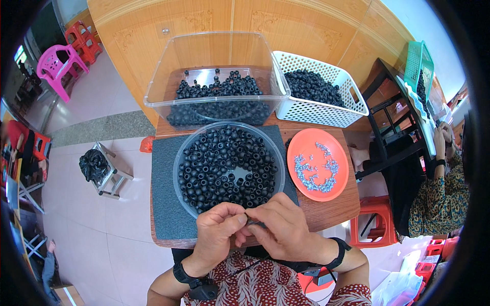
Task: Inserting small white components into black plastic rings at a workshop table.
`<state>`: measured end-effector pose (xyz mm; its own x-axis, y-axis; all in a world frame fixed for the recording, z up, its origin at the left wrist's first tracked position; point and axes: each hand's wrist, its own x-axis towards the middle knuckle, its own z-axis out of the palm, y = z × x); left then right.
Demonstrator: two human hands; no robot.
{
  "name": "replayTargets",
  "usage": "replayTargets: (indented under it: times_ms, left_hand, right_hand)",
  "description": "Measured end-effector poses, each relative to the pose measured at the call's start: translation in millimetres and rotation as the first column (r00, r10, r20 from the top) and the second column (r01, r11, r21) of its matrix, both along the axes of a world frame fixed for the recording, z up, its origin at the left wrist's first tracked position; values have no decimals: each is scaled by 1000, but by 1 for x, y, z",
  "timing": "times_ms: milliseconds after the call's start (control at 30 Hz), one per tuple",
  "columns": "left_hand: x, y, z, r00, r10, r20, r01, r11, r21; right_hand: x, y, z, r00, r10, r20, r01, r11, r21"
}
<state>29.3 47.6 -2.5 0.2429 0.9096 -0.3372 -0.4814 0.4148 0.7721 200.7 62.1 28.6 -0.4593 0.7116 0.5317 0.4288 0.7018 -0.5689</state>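
Note:
My left hand (219,229) and my right hand (278,224) meet just over the near rim of a round clear tub (178,179). Both are closed in a pinch. Between the fingertips shows a small dark part (250,220), mostly covered by them, so its exact shape cannot be made out. Many hollow, round black plastic pieces (214,158) fill the tub, and its pale bottom shows through a gap. To the right, an orange plate (302,143) bears a scatter of tiny shiny silvery pieces (326,181).
The tub stands on a dark grey mat (166,214) on a wooden table (342,214). Behind it are a clear bin (204,51) and a white perforated basket (321,113), both holding black pieces. Another person (434,204) sits at the right. A stool (115,176) stands left.

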Motion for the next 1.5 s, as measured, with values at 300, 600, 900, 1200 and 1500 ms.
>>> replayTargets:
  times_ms: [300, 600, 900, 1200, 1500]
  left_hand:
    - [7, 6, 9, 995, 86, 41, -86, 996, 2]
    - [-3, 3, 6, 987, -141, 73, 144, 989, -31]
    - [2, -5, 11, 971, -168, -168, 177, 983, 43]
    - [10, -14, 9, 973, -155, -173, 168, 984, 64]
    - [-6, 8, 12, 869, -48, -492, 191, 951, 245]
  right_hand:
    - [-10, 8, 0, 986, -80, 145, 52, 982, 184]
    - [0, 11, -12, 975, -115, 189, 50, 947, 317]
    - [0, 8, -10, 956, -83, 281, -30, 926, 376]
    - [3, -4, -15, 947, -115, 299, -31, 896, 442]
    - [21, 26, -3, 948, -235, 216, 89, 843, 531]
